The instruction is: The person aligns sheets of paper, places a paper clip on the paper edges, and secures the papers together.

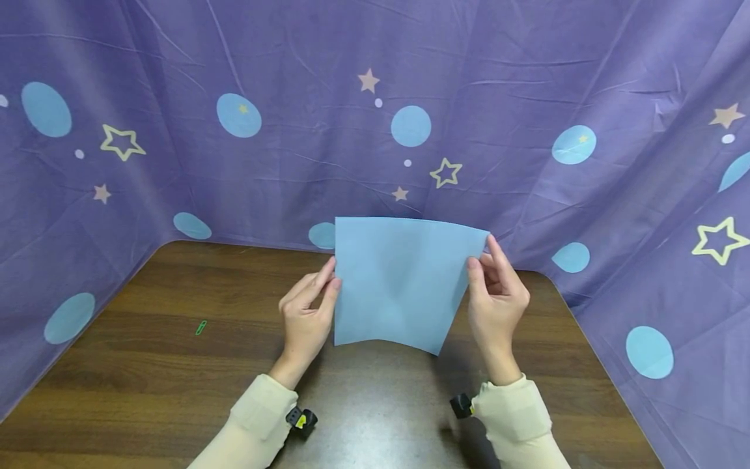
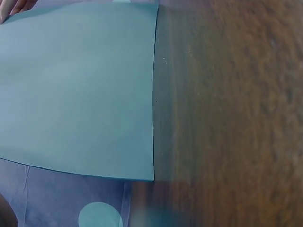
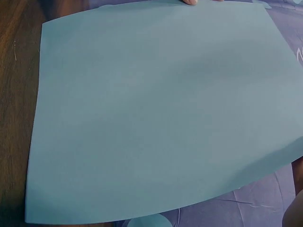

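A sheet of light blue paper (image 1: 398,280) is held up above the table, slightly bowed, between two hands. My left hand (image 1: 307,312) pinches its left edge between thumb and fingers. Near the upper right corner, my right hand (image 1: 498,299) grips the sheet, thumb in front and fingers partly hidden behind. The paper (image 2: 80,94) fills much of the left wrist view, and a few fingertips show at its upper left. In the right wrist view the same paper (image 3: 151,113) spreads across nearly the whole picture, with a fingertip (image 3: 190,2) at its top edge.
A small green cutter-like item (image 1: 201,327) lies on the left part of the brown wooden table (image 1: 146,384). Purple curtains (image 1: 310,98) with stars and blue dots surround the table at the back and both sides. Each sleeve carries a small black wrist camera (image 1: 302,421).
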Action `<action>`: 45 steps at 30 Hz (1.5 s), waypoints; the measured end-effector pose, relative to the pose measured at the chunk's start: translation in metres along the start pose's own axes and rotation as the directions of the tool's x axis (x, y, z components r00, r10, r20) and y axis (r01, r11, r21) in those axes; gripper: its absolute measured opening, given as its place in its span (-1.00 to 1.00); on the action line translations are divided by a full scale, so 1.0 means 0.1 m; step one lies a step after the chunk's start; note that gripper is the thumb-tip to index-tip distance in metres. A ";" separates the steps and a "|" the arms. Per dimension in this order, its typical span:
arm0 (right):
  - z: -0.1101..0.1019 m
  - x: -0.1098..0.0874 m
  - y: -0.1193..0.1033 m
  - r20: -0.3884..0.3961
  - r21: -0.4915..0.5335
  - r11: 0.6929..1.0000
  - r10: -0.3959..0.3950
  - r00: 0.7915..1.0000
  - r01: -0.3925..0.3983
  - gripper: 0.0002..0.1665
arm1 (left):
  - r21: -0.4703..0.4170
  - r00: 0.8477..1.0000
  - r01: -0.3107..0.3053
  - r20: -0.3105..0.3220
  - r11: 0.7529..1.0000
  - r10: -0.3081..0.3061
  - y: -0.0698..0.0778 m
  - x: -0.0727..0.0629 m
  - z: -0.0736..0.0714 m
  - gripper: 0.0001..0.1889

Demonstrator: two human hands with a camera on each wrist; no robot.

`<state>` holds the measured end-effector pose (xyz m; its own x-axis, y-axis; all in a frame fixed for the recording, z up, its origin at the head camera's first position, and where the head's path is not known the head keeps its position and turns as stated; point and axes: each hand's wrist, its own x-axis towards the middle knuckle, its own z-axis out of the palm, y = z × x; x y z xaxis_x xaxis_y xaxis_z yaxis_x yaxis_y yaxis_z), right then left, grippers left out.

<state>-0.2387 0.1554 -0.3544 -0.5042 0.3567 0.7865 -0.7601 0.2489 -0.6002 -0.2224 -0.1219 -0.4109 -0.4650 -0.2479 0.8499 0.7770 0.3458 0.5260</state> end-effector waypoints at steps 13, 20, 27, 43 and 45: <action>-0.04 -0.02 0.00 0.016 -0.020 1.000 0.001 1.000 0.000 -0.44 | -0.008 1.000 -0.010 -0.003 1.000 0.010 0.00 0.00 0.00 -0.52; -0.06 -0.06 0.00 0.030 -0.016 1.000 -0.002 1.000 0.003 -0.46 | -0.010 1.000 0.004 -0.004 1.000 -0.004 0.01 0.00 -0.01 -0.52; -0.07 -0.10 0.01 0.026 -0.012 1.000 0.000 1.000 0.001 -0.48 | -0.024 1.000 0.023 -0.003 0.999 -0.023 0.01 -0.01 -0.01 -0.52; -0.10 -0.21 0.03 0.027 -0.052 0.999 0.009 1.000 -0.007 -0.47 | -0.033 1.000 0.021 -0.001 0.999 -0.022 0.01 -0.02 -0.01 -0.52; -0.11 -0.23 0.03 0.030 -0.058 0.998 0.007 1.000 -0.005 -0.47 | -0.032 1.000 0.021 -0.003 0.999 -0.021 0.01 -0.02 -0.01 -0.52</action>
<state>-0.2256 0.1576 -0.3757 -0.5213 0.3308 0.7866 -0.7327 0.2989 -0.6114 -0.2205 -0.1220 -0.4117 -0.4797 -0.2579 0.8387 0.7803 0.3117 0.5422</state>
